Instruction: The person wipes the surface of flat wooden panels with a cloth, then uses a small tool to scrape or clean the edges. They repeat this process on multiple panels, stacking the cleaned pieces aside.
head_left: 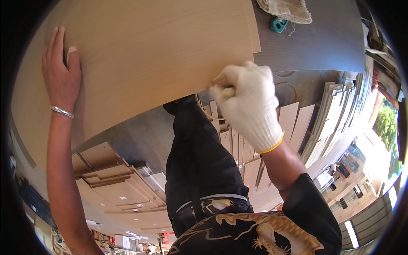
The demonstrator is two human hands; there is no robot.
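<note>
A large light-brown wooden panel (157,55) fills the upper left of the view. My bare left hand (61,70), with a silver bangle at the wrist, lies flat on it, fingers stretched out. My right hand (248,91) wears a white knitted glove with a yellow cuff edge. It is curled into a fist at the panel's near edge, toward the right end. A small pale, rounded end shows between its fingers, but the glove hides most of what it grips.
Beyond the panel's right end lies a dark board (314,46), bearing a beige cloth (287,9) and a teal plastic piece (279,25). Cut panels (123,187) are stacked low on the left. More boards (333,114) stand on the right. My legs (197,148) are close below the panel.
</note>
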